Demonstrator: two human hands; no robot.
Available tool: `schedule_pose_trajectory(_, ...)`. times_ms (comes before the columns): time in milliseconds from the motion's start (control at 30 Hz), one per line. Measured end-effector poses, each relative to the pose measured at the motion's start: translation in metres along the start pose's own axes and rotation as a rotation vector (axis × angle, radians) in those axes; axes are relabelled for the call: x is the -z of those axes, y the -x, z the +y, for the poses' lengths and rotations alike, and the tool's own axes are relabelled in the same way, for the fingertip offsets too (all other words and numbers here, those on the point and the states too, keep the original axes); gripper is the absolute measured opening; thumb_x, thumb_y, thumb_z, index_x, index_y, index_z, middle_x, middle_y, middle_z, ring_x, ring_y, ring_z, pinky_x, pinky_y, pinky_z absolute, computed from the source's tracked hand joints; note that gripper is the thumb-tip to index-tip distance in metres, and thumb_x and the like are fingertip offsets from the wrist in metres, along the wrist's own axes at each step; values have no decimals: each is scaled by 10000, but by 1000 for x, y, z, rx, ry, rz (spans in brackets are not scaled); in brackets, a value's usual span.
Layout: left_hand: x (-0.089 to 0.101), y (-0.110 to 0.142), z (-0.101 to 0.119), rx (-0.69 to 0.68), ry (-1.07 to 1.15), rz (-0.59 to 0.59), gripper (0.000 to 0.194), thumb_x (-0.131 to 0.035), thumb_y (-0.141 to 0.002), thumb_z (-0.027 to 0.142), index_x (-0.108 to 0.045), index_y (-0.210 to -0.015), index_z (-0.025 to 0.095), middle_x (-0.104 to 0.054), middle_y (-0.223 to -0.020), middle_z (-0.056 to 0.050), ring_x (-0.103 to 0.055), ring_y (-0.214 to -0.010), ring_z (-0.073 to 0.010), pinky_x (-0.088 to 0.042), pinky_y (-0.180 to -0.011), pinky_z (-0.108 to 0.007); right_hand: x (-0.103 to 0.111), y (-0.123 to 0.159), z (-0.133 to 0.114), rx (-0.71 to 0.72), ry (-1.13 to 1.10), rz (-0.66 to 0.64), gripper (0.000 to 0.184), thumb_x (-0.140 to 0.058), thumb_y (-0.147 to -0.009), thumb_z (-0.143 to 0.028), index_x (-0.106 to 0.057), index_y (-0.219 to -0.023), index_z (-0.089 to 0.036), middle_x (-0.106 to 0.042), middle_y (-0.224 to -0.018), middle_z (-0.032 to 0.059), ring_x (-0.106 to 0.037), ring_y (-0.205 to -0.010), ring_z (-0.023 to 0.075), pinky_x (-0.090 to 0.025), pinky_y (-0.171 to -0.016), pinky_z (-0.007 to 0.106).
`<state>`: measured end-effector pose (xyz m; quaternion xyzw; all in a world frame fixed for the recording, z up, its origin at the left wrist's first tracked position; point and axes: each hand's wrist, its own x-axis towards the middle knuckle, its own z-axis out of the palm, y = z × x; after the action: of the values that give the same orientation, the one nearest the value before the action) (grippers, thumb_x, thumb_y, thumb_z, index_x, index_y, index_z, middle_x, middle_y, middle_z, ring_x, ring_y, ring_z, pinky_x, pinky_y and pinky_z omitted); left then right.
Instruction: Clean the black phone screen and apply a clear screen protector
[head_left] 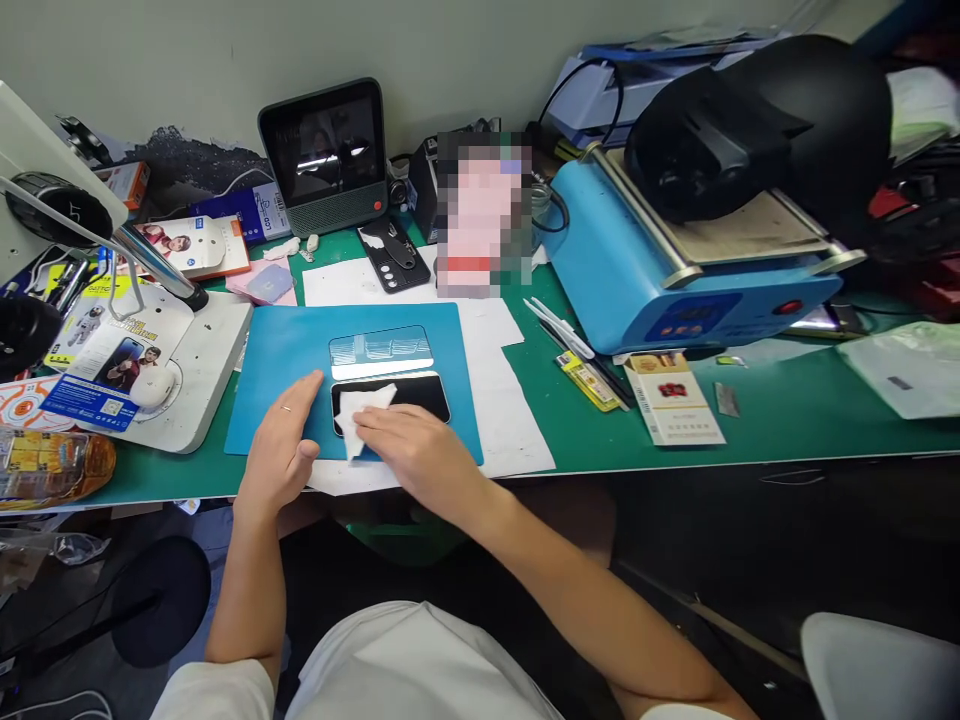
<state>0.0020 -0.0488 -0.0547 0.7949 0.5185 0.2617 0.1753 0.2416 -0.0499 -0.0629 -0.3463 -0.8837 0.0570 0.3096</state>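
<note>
On a blue mat lies a phone with its dark screen up. My right hand presses a white wipe onto the left part of that screen, its fingers closed over the cloth. Just beyond the phone rests a clear screen protector with a white strip along its near edge. Left of the phone, my left hand rests on its edge at the mat, fingers stretched and thumb apart, holding nothing. The phone's near left corner is hidden by the wipe and fingers.
A smart display and a black phone case stand behind the mat. A blue machine bearing a black object is at right. Tweezers and a cigarette box lie nearer. A white lamp base is left.
</note>
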Motion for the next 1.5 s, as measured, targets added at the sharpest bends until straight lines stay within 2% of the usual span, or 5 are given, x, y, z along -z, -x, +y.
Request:
schedule_pose_trajectory(367,44,-33,15,107,-166,-179,770,-373,-1076,675,-360,-1669,185,-432,-1696,-127,-395,-1573,-362,-369,-1269,-532,83,25,104,-181,165,-110,368,-465,-1081,-258,-786,-1218,-143,-803,-1243,143,-756,-1170,304,-607,-1013,503)
schedule_pose_trajectory(667,31,-126,-19,-68,-231,-156,414,-457,-1039,236,-654,-1397,171,-716,-1403,-92,-642,-1314,-276,-490,-1143,-445,66,-53,151,-291,-133,-463,748,-641,-961,-475,-452,-1632,-206,-539,-1631,118,-565,-1447,371,-505,-1163,555)
schedule_pose_trajectory(867,16,-121,-35,-91,-134,-119,377,-445,-1074,289,-660,-1365,182,-750,-1320,-96,-667,-1238,-273,-520,-1083,-451,61,-48,165,-265,-249,-568,892,-670,-911,-625,-363,-1675,-282,-423,-1714,103,-431,-1544,405,-383,-1251,616)
schedule_pose_trajectory(1133,13,-121,-29,23,-62,-135,452,-382,-1088,288,-590,-1475,182,-775,-1291,-78,-682,-1184,-266,-520,-1069,-459,48,-42,166,-200,-274,-509,858,-568,-966,-665,-363,-1672,-222,-583,-1568,167,-524,-1446,416,-460,-1175,626)
schedule_pose_trajectory(1500,13,-117,-22,80,58,-98,455,-445,-1062,293,-599,-1479,195,-805,-1191,-75,-696,-1140,-268,-514,-1051,-449,43,-36,162,-171,-272,-459,784,-538,-997,-626,-333,-1680,-299,-518,-1502,159,-579,-1353,370,-532,-1125,566)
